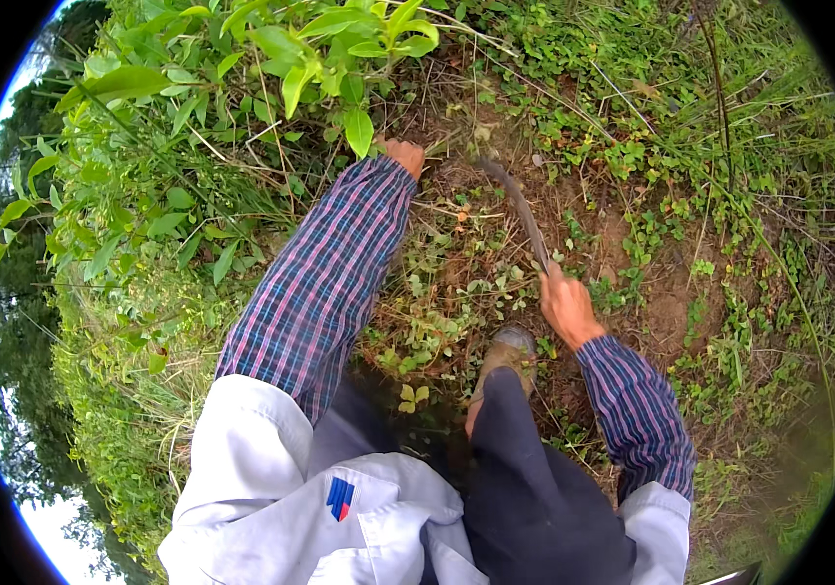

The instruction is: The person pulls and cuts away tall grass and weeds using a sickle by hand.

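Note:
My right hand (567, 303) grips a sickle by its handle end. The sickle's dark curved blade (522, 205) reaches up and left, with its tip blurred close to the soil. Low among the weeds at the shrub's foot is my left hand (405, 156), its back towards me and its fingers mostly hidden. Thin dry stems (446, 142) lie beside it, between that hand and the blade tip; whether the fingers hold any of them cannot be made out. Small-leaved ground weeds (454, 292) spread below the blade.
A leafy green shrub (190, 124) rises at the upper left and overhangs my left forearm. My shoe (509, 358) rests on the ground below the sickle. Bare reddish soil (673, 307) shows at the right, with creeping plants and tall grass (790, 131) beyond. Trees stand at the far left.

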